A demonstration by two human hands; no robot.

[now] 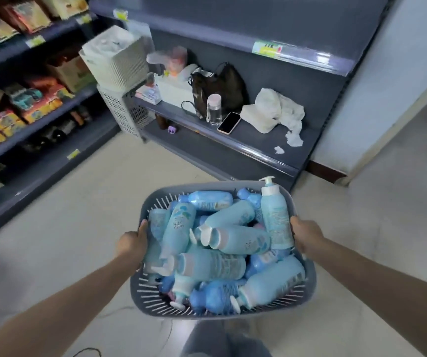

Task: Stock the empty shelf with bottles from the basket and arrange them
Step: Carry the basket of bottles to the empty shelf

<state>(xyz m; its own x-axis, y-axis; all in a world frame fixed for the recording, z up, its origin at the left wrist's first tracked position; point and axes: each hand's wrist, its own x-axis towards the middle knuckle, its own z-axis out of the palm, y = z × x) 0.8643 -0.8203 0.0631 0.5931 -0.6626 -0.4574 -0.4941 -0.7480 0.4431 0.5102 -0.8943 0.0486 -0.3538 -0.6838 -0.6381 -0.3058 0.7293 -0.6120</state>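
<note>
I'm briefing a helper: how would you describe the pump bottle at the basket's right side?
Find the grey basket carried before the dark shelving. Look along its right wall, beside the right hand. The pump bottle there leans up on the wall, its white pump above the rim, while the other bottles lie flat.

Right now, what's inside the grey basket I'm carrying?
The basket holds a heap of light blue bottles, mostly lying; a pump bottle leans at the right side, and darker blue bottles show beneath. Its bottom is covered.
</note>
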